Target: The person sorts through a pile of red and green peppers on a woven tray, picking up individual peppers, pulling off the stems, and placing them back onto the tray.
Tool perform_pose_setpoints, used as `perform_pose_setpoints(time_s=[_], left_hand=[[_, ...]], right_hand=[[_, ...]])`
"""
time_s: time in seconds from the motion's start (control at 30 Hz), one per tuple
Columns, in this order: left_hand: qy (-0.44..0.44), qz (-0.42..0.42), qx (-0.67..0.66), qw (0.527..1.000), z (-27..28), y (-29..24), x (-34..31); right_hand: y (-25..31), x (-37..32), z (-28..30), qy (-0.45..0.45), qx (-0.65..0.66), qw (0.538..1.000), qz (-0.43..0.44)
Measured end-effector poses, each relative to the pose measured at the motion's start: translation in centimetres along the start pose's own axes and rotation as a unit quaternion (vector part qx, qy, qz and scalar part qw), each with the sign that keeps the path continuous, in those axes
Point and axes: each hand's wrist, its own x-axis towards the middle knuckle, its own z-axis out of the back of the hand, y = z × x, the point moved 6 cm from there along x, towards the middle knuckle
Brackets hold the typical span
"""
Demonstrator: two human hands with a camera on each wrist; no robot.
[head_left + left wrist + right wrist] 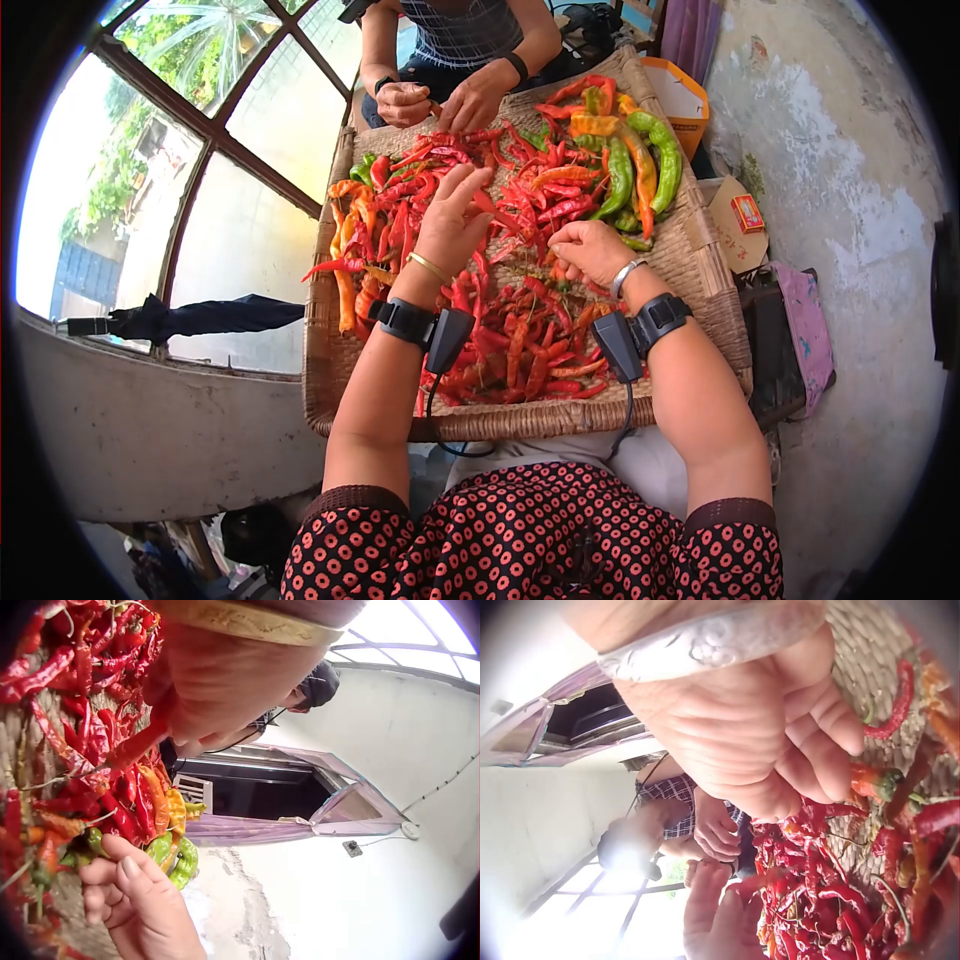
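Observation:
My left hand (452, 228) is over the middle of the pile, and a red chili pepper (139, 748) with a thin stem is held against its palm side. In the right wrist view that chili pokes out beside the raised fingers. To the right, my right hand (592, 252) hovers low over the chilies with its fingers loosely bent, and no chili shows in it. Below both hands lies a heap of wrinkled red chilies (520, 335) on a woven tray (690, 290). More red chilies (565, 190) spread out beyond them.
Large green peppers (620, 175) lie at the tray's far right, orange ones (346, 300) along its left side. Across the tray another person's hands (478, 97) work close together. A folded umbrella (215, 318) sits by the window at left; a cardboard box (735, 225) stands at right.

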Motion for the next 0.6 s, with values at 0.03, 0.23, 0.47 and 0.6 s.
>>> perform_pose_setpoints(time_s=[0.03, 0.23, 0.47, 0.6], left_hand=[[-0.069, -0.015, -0.054, 0.996, 0.5, -0.4, 0.0], [0.149, 0.053, 0.297, 0.942, -2.5, 4.8, -1.0], [0.168, 0.169, 0.45, 0.861, -2.8, 5.8, -1.6], [0.194, 0.175, 0.46, 0.849, -3.1, 6.5, -1.5]], right_hand=[[0.0, 0.0, -0.1, 0.003, -0.003, 1.0, -0.002], [-0.4, 0.4, 0.1, -0.021, 0.022, 0.999, 0.029], [-0.6, 0.4, -0.3, -0.008, -0.039, 0.998, 0.037], [-0.7, 0.4, -0.2, -0.008, -0.047, 0.999, 0.025]])
